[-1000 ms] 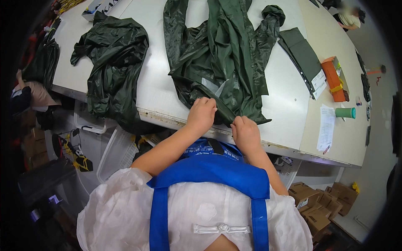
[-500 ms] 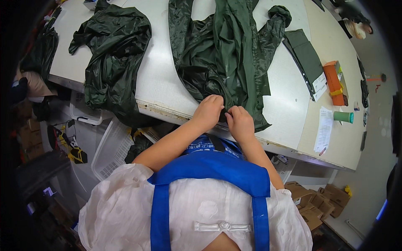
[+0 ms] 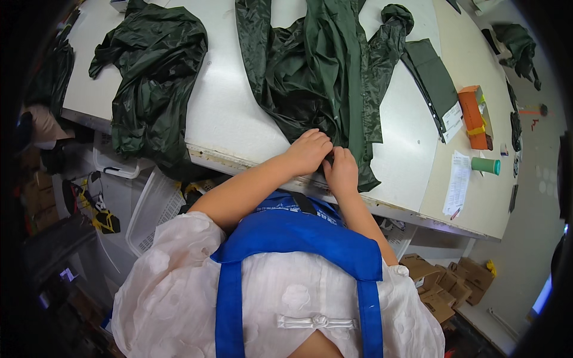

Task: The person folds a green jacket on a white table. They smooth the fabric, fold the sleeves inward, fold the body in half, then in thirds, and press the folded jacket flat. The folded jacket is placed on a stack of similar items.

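A dark green rain jacket (image 3: 334, 77), shiny and creased, lies spread on the white table in front of me. Its near end reaches the table's front edge. My left hand (image 3: 309, 151) is closed on the jacket's near edge, fingers curled over the cloth. Just right of it, my right hand (image 3: 342, 172) pinches the same edge between thumb and fingers. The two hands almost touch. What lies under the fingertips is hidden.
A second crumpled dark green garment (image 3: 158, 83) hangs over the table edge at left. To the right lie a folded green piece (image 3: 433, 77), an orange box (image 3: 475, 119), a green thread spool (image 3: 486, 166) and a printed sheet (image 3: 457, 185). Below are a white basket (image 3: 146, 209) and cardboard boxes (image 3: 439, 289).
My left hand has shifted slightly up and right, its back now turned more over the cloth. My right hand remains beside it. Dark green cloth at the far upper right has moved into clearer sight.
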Motion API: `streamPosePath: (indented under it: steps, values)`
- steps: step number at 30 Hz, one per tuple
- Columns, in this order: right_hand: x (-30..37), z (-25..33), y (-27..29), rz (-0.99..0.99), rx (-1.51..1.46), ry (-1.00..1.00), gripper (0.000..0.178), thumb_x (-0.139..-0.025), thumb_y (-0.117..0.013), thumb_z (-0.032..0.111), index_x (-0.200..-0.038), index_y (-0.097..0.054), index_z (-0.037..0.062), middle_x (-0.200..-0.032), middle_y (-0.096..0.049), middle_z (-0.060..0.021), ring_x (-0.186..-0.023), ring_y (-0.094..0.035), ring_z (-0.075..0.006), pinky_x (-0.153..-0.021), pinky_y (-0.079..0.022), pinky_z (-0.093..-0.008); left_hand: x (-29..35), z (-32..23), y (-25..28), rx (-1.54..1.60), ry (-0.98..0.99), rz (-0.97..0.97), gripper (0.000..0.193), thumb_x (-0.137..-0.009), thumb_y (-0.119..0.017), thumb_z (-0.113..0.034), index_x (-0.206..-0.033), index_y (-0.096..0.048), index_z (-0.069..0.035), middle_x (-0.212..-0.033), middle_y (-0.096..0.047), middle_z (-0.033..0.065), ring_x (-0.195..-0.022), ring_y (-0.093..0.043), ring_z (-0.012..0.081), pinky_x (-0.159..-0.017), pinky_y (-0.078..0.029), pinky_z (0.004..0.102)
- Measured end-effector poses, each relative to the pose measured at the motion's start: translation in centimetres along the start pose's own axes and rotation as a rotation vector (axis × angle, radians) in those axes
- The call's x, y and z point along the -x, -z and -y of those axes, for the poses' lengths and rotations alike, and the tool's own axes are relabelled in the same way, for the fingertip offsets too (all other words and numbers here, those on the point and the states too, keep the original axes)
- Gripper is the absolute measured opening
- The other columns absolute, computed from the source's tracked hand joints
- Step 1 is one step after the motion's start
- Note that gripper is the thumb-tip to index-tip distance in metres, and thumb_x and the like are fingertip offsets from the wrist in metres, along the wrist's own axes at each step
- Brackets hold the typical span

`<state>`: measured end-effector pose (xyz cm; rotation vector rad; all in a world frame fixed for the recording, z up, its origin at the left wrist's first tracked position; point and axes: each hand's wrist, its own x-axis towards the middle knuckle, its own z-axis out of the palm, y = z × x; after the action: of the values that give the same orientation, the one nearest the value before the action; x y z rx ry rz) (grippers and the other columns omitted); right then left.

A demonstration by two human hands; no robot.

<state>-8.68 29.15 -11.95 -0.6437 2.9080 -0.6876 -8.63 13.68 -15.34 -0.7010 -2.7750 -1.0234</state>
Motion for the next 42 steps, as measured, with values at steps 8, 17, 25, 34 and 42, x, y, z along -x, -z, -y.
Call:
streamPosePath:
  steps: [8,17,25,34,42]
  values:
    - [0.1,-2.0,-0.3,-0.136,-0.129,-0.100,0.037,-0.070,-0.071,0.005,-0.102,-0.051,0.0007,-0.094,-0.056,-0.0171,-0.084,-0.056,-0.0341,-0.077,-0.046,-0.0412,-3.4,1.1,0.3,-0.081,-0.196,0.108,0.020,-0.075,-0.063,-0.017,-0.088,-0.061,-0.001,-0.108,-0.051,0.0174,-0.113,-0.044,0.0341,-0.103,-0.033,0.0436]
    - [-0.7,-4.6,1.1,-0.184,-0.090,-0.150,0.029,-0.073,-0.070,0.006,-0.097,-0.054,0.0022,-0.091,-0.054,-0.0169,-0.083,-0.055,-0.0331,-0.073,-0.046,-0.0406,-8.2,2.5,-3.1,0.168,0.012,0.237,0.011,-0.079,-0.062,-0.017,-0.081,-0.063,-0.007,-0.095,-0.056,0.0115,-0.102,-0.050,0.0317,-0.088,-0.044,0.0390]
    - [-1.1,-4.9,2.3,-0.157,-0.192,-0.223,0.016,-0.075,-0.068,0.005,-0.083,-0.054,0.0028,-0.076,-0.055,-0.0129,-0.075,-0.055,-0.0328,-0.067,-0.045,-0.0407,-8.9,-1.4,0.3,-0.091,0.202,0.172,0.012,-0.080,-0.061,-0.017,-0.083,-0.062,-0.006,-0.093,-0.058,0.0114,-0.098,-0.053,0.0322,-0.084,-0.045,0.0413]
    - [-1.0,-2.4,5.9,-0.169,-0.184,-0.043,0.015,-0.077,-0.066,0.005,-0.080,-0.052,0.0019,-0.075,-0.054,-0.0129,-0.074,-0.054,-0.0326,-0.065,-0.043,-0.0414,-7.1,-1.4,4.8,0.027,0.271,-0.037,0.008,-0.080,-0.060,-0.009,-0.083,-0.057,-0.003,-0.087,-0.057,0.0132,-0.087,-0.055,0.0337,-0.079,-0.045,0.0416]
    - [-0.6,-0.1,6.8,-0.187,-0.225,0.048,0.016,-0.075,-0.067,0.003,-0.080,-0.052,0.0019,-0.074,-0.054,-0.0128,-0.072,-0.054,-0.0327,-0.063,-0.044,-0.0401,-5.4,-5.2,5.8,0.061,0.063,-0.360,0.014,-0.078,-0.059,-0.002,-0.091,-0.055,-0.001,-0.093,-0.058,0.0154,-0.095,-0.054,0.0349,-0.082,-0.045,0.0414]
